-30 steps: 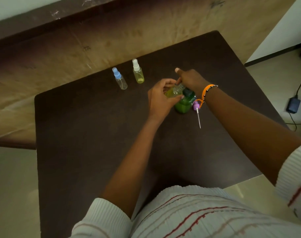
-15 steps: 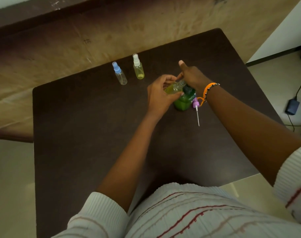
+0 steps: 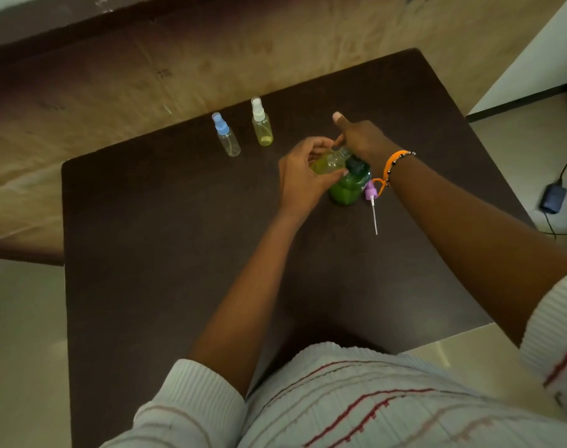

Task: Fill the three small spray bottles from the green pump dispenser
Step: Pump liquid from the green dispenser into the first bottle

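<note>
Your left hand [image 3: 299, 181] clamps the open bottle [image 3: 327, 163] at the green dispenser [image 3: 348, 189]; your right hand [image 3: 361, 140] presses. Tilt spills.

The right hand [image 3: 361, 140] covers the pump head of the green dispenser [image 3: 348, 189], the left hand [image 3: 303, 179] hides much of the uncapped spray bottle [image 3: 329, 161], and the picture's edge cuts off both sleeves.

Plain indoor room, dark wooden table [image 3: 178, 253], tiled floor [image 3: 20, 350], charger [image 3: 552, 198]
</note>
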Available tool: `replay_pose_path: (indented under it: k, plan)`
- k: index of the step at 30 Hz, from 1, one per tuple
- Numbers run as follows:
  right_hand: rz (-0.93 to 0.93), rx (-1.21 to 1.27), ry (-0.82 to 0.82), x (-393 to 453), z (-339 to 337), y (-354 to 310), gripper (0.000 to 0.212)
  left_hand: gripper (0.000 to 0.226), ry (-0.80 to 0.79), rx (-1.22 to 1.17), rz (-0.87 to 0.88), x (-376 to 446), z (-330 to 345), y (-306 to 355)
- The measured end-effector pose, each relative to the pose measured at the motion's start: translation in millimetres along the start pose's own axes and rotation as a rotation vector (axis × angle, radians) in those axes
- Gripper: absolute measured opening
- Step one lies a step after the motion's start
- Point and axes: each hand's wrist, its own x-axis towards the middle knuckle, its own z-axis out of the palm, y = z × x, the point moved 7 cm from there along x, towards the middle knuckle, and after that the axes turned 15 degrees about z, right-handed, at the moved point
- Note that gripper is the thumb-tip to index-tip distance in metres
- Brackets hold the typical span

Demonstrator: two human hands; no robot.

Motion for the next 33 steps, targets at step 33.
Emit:
replay_pose_path:
  k: [33]
  plan:
    - [-0.038, 0.096, 0.12, -9.5, -7.5, 0.3, 0.036, 0.046, 0.026, -0.01, -0.011, -3.9, 3.6, -2.8]
